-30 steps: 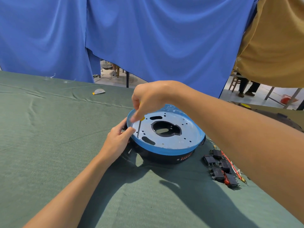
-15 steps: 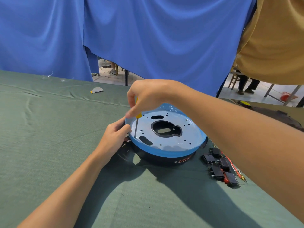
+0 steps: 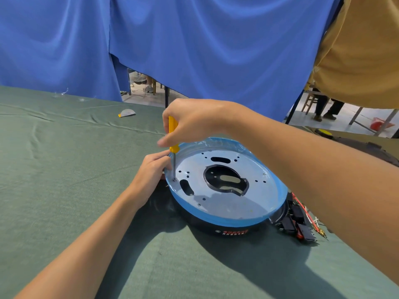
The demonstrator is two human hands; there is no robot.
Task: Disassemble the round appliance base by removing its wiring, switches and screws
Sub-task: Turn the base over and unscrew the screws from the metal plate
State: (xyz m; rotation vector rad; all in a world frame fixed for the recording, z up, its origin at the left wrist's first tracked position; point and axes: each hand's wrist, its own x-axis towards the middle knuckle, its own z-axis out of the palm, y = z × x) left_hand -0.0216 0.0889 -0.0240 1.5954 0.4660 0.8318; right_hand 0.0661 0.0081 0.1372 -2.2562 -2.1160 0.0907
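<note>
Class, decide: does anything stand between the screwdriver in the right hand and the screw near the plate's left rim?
Nothing visible. The screwdriver tip meets the screw; the left hand grips the rim beside the shaft.

The round appliance base [image 3: 226,203] sat flat on the green worktop [image 3: 64,190], its silvery perforated plate facing up around a large central cut-out, ringed by a blue film-covered rim over a black body. A yellow-handled screwdriver [image 3: 172,134] stood upright, tip planted at the plate's 9 o'clock edge. Loose black switches [image 3: 299,225] with red and white wiring [image 3: 302,207] lay heaped just beside the base at 4 o'clock.
</note>
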